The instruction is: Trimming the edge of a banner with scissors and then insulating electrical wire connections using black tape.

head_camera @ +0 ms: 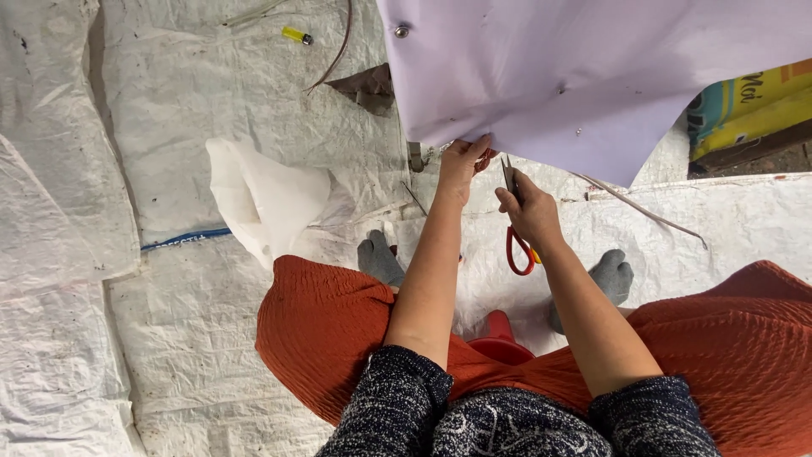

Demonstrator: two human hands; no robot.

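Pinching the sheet edge, my left hand closes thumb and fingers on it. My right hand grips the scissors, fingers through the red handles, blades pointing away from me toward that edge. The sheet hangs just beyond both hands; its cut line lies between them, nearer the right.

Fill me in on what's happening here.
A person sits on white woven sheeting spread over the floor. The left hand pinches the lower edge of a large pale lilac sheet that hangs in front of them. The right hand grips red-handled scissors, blades pointing up at that same edge. A crumpled white bag lies to the left, and a yellow lighter farther off.
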